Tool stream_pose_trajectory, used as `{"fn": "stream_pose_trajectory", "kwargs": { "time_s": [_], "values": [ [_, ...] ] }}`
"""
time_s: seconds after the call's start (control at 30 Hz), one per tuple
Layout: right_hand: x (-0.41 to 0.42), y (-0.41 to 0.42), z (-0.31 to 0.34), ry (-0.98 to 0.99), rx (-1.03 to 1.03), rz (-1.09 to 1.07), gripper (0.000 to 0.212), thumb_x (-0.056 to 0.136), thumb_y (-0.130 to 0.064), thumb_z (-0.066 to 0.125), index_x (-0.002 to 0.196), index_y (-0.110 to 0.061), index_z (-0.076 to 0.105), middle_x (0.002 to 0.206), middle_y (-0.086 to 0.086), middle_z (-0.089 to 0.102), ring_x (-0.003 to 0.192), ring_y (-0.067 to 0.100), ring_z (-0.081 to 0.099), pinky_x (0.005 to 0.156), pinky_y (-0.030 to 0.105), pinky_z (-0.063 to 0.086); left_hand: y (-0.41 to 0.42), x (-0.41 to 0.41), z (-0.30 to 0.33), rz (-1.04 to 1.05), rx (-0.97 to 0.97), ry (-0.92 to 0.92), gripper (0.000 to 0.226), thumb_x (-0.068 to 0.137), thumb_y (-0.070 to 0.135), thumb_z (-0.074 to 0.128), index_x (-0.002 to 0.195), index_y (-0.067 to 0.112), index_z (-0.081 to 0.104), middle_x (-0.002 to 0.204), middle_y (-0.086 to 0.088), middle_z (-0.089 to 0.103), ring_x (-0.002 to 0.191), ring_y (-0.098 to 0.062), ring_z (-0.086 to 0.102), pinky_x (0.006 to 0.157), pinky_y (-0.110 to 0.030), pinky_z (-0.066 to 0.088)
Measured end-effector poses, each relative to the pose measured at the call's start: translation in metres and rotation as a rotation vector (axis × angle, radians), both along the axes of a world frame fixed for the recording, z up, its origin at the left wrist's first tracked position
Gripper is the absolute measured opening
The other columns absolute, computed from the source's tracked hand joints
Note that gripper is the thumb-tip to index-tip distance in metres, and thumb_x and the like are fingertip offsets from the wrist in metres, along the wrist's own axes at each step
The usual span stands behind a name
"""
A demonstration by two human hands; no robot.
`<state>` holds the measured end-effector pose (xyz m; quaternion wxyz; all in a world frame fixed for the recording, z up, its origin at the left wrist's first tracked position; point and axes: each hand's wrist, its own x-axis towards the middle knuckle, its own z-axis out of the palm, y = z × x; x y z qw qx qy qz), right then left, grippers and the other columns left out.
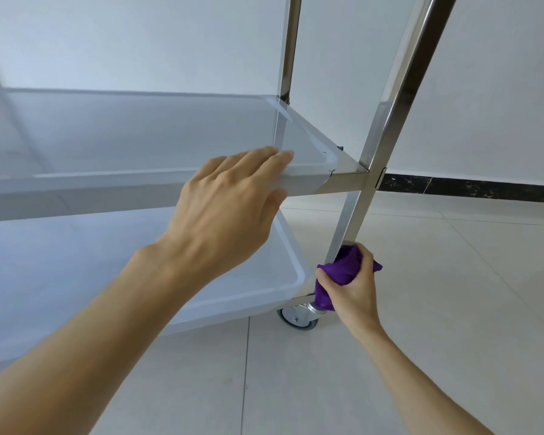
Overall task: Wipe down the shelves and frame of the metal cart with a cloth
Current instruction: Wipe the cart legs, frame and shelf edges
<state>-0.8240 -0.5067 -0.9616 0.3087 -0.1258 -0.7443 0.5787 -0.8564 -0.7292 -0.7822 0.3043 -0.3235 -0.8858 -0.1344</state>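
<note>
The metal cart fills the left and centre, with a middle shelf (139, 136) and a bottom shelf (76, 262), both covered in pale film. My left hand (230, 208) rests over the front rim of the middle shelf, fingers laid on top and thumb under the edge. A shiny near-right post (387, 120) runs down to the bottom corner. My right hand (354, 285) grips a bunched purple cloth (343, 271) wrapped against the lower end of that post, just above the bottom shelf corner.
A caster wheel (297, 318) sits under the bottom right corner. A second upright post (288, 48) stands at the back. Pale floor tiles (453, 309) spread to the right, and a dark skirting strip (468, 186) runs along the white wall.
</note>
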Motion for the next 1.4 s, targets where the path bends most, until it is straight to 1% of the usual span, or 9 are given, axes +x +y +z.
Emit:
{"fn": "stream_pose_trajectory", "kwargs": {
  "time_s": [0.17,0.3,0.5,0.6,0.83,1.0,1.17,1.3,1.4],
  "values": [
    [0.018,0.001,0.071,0.331,0.362,-0.102,0.068,0.073,-0.023,0.085,0.127,-0.031,0.045,0.120,-0.004,0.050,0.112,0.023,0.052,0.095,0.028,0.046,-0.043,0.000,0.021,0.105,0.048,-0.048,0.037,0.100,0.038,0.040,0.132,0.027,0.054,0.134,0.009,0.057,0.116,-0.026,0.055,0.097,-0.039,0.038],
    [0.011,-0.011,0.146,0.628,0.890,-0.091,0.065,0.075,-0.029,0.083,0.129,-0.018,0.049,0.123,-0.022,0.042,0.111,0.014,0.045,0.090,0.034,0.043,-0.074,0.001,0.033,0.202,0.047,-0.110,0.037,0.099,0.045,0.036,0.125,0.031,0.059,0.129,0.009,0.061,0.110,-0.029,0.056,0.092,-0.044,0.039],
    [-0.012,-0.020,0.191,0.242,1.519,-0.026,0.078,0.066,-0.026,0.083,0.137,-0.024,0.053,0.125,0.013,0.053,0.112,0.037,0.049,0.096,0.049,0.041,-0.129,0.003,0.034,0.294,-0.123,-0.185,0.060,0.086,0.068,0.040,0.133,0.033,0.050,0.137,0.012,0.055,0.124,-0.027,0.051,0.102,-0.047,0.035],
    [-0.017,-0.025,0.202,0.080,1.513,0.063,0.085,0.063,-0.025,0.085,0.139,-0.025,0.047,0.121,0.010,0.052,0.108,0.034,0.047,0.092,0.047,0.042,-0.160,-0.002,0.026,0.387,-0.214,-0.193,0.071,0.079,0.067,0.058,0.139,0.032,0.045,0.143,0.009,0.049,0.129,-0.029,0.048,0.106,-0.050,0.031],
    [-0.033,-0.079,0.216,-0.070,1.549,0.242,0.088,0.067,-0.032,0.078,0.144,-0.024,0.037,0.119,0.012,0.048,0.103,0.033,0.044,0.092,0.046,0.042,-0.165,-0.013,0.001,0.362,-0.128,0.027,0.060,0.064,-0.005,0.074,0.121,0.008,0.063,0.121,-0.011,0.067,0.101,-0.042,0.063,0.085,-0.055,0.046],
    [-0.050,-0.163,0.213,-0.033,1.477,0.331,0.105,0.064,-0.041,0.078,0.151,-0.030,0.021,0.128,0.009,0.045,0.107,0.032,0.042,0.098,0.050,0.040,-0.166,-0.016,0.002,0.371,-0.091,-0.017,0.058,0.069,-0.001,0.071,0.125,0.009,0.060,0.124,-0.008,0.066,0.110,-0.039,0.060,0.094,-0.050,0.044],
    [-0.048,-0.162,0.213,-0.050,1.410,0.368,0.139,0.044,-0.073,0.078,0.149,-0.049,-0.010,0.129,0.004,0.043,0.120,0.030,0.036,0.111,0.052,0.026,-0.175,-0.016,0.017,0.225,-0.003,-0.252,0.079,0.084,0.021,0.061,0.153,0.022,0.022,0.150,0.003,0.041,0.137,-0.023,0.037,0.112,-0.034,0.024],
    [-0.046,-0.133,0.224,-0.096,1.199,0.511,0.143,0.039,-0.074,0.081,0.143,-0.061,-0.017,0.148,-0.010,0.025,0.138,0.016,0.019,0.116,0.051,0.019,-0.153,0.002,0.031,-0.076,0.141,-0.205,0.071,0.084,0.009,0.056,0.148,0.028,0.032,0.152,0.011,0.035,0.136,-0.010,0.032,0.108,-0.015,0.017],
    [-0.046,-0.103,0.226,-0.164,1.085,0.565,0.144,0.039,-0.073,0.085,0.139,-0.067,-0.019,0.152,-0.023,0.017,0.137,0.003,0.015,0.115,0.042,0.017,-0.118,0.009,0.038,-0.170,0.154,-0.069,0.057,0.084,0.014,0.055,0.139,0.023,0.044,0.145,0.011,0.044,0.130,-0.009,0.040,0.108,-0.019,0.025]
  ]
}}
